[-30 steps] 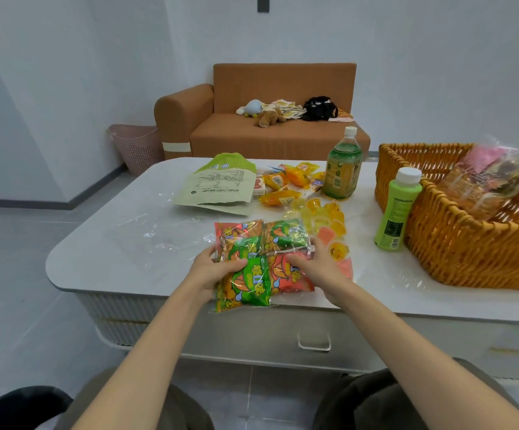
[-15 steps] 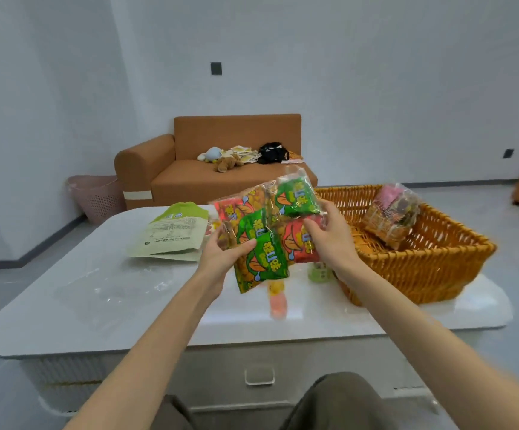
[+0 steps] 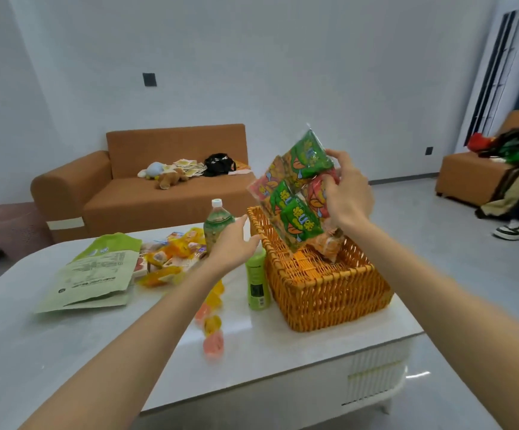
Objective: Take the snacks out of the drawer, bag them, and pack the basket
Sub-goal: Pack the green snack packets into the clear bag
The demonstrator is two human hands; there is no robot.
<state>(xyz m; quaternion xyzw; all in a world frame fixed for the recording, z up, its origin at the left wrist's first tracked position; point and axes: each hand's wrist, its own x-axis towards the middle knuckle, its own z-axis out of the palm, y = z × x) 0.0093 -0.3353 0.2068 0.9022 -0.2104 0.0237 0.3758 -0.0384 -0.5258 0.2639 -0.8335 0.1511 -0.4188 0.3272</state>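
My right hand grips a clear bag of green, red and orange snack packets and holds it tilted in the air above the wicker basket. Another bagged snack bundle lies inside the basket at its far side. My left hand hovers with relaxed fingers just left of the basket's near-left corner, holding nothing. Loose yellow and orange snacks and jelly cups lie on the white table.
A small green bottle stands against the basket's left wall, with a green tea bottle behind my left hand. A flat green pouch lies at the table's left. An orange sofa stands behind; a person sits at the far right.
My left hand has let go of the snack bag, which my right hand alone has lifted higher and to the right, over the basket. The view has swung right.
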